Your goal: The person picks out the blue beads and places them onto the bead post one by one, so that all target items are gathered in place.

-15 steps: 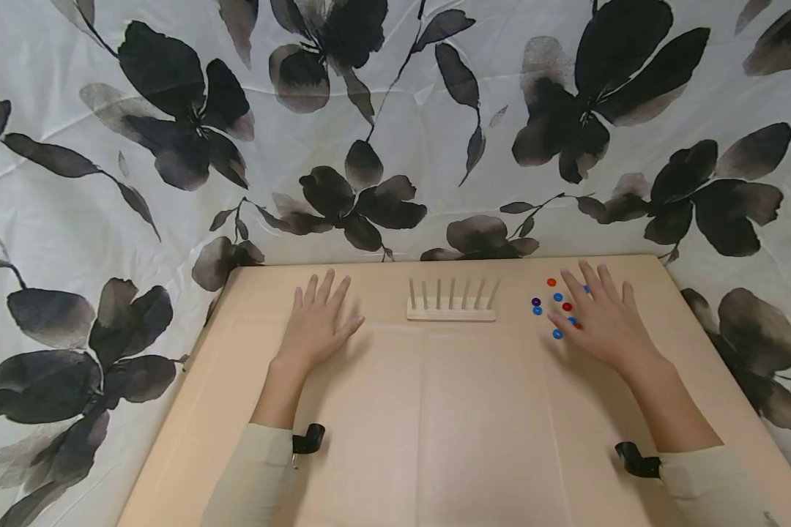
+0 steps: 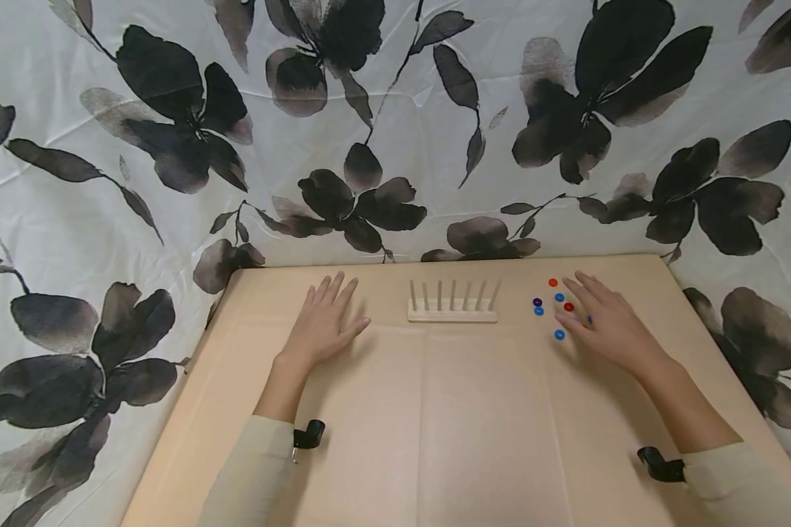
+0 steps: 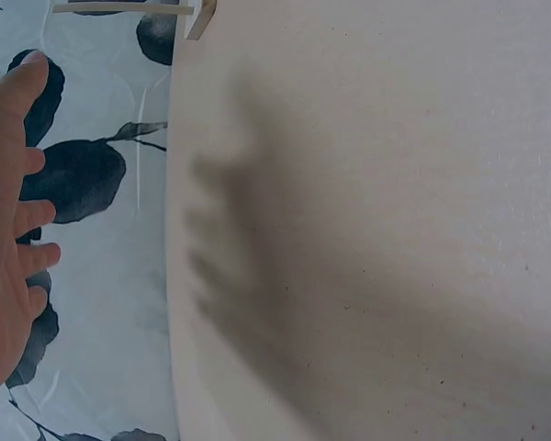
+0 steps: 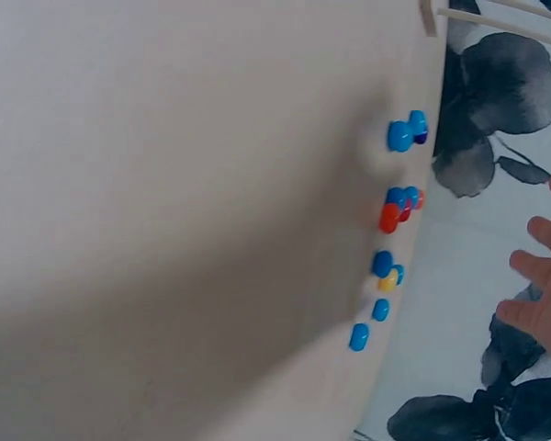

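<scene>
My left hand [image 2: 319, 326] is held over the left part of the table with its fingers spread, holding nothing. In the left wrist view its shadow falls on the tabletop apart from the fingers. The right hand [image 2: 608, 328] hovers over a scatter of small beads, fingers extended, and hides some of them from the head view. Blue beads [image 2: 559, 334], a red bead [image 2: 569, 307], an orange-red bead [image 2: 553, 282] and a dark purple bead [image 2: 537, 301] show beside it. The right wrist view also reveals a yellow bead [image 4: 388, 281] among several blue ones.
Between the hands, near the far edge, stands a pale wooden rack [image 2: 452, 317] with a row of upright pegs. The light wooden table [image 2: 481, 424] meets a white cloth [image 2: 395, 95] printed with dark flowers. Black wrist cameras sit at both sleeves.
My right hand has shifted a little to the right and its fingers have turned slightly. The left hand has moved only slightly to the right.
</scene>
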{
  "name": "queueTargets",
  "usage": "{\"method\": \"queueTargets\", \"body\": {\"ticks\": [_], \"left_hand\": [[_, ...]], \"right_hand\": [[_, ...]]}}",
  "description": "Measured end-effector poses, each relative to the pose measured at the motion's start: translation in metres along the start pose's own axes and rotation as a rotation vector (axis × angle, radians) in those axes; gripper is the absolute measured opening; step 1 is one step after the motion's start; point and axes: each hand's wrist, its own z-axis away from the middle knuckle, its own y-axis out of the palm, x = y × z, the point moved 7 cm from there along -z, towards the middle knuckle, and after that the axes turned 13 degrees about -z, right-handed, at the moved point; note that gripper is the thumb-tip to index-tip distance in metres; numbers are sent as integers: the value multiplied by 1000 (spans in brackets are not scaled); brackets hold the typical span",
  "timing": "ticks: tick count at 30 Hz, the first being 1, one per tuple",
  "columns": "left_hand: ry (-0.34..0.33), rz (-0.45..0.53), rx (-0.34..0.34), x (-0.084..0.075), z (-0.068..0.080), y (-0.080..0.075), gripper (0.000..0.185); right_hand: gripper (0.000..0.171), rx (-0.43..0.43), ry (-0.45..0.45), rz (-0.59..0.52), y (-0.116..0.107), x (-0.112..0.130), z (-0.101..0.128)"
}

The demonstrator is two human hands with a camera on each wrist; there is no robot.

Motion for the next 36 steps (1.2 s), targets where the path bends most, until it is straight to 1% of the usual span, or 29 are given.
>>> {"method": "queueTargets", "body": {"ticks": [3, 7, 11, 14, 18, 24, 27, 31, 36], "left_hand": [[21, 16, -10, -3, -2, 0, 82], [54, 22, -26, -7, -6, -1, 82], [76, 35, -34, -8, -11, 2, 84], [86, 62, -30, -11, -14, 4, 85], [94, 98, -14, -14, -20, 8, 85], [122, 137, -2, -21, -30, 13, 88], [145, 153, 4, -26, -34, 16, 90], [172, 170, 31, -34, -39, 22, 95], [177, 198, 55, -42, -44, 27, 96]], "right_hand": [[77, 14, 8, -61, 2, -4, 0], [74, 15, 41, -150, 5, -11, 2], [71, 14, 64, -186, 10, -18, 3], [70, 7, 54, -191, 13, -21, 3], [67, -7, 18, -193, 18, -23, 5], [63, 14, 2, -159, 27, -26, 9], [61, 29, 11, -155, 30, -26, 11], [59, 49, 22, -168, 33, -25, 13], [57, 52, 68, -153, 37, -28, 15]]}}
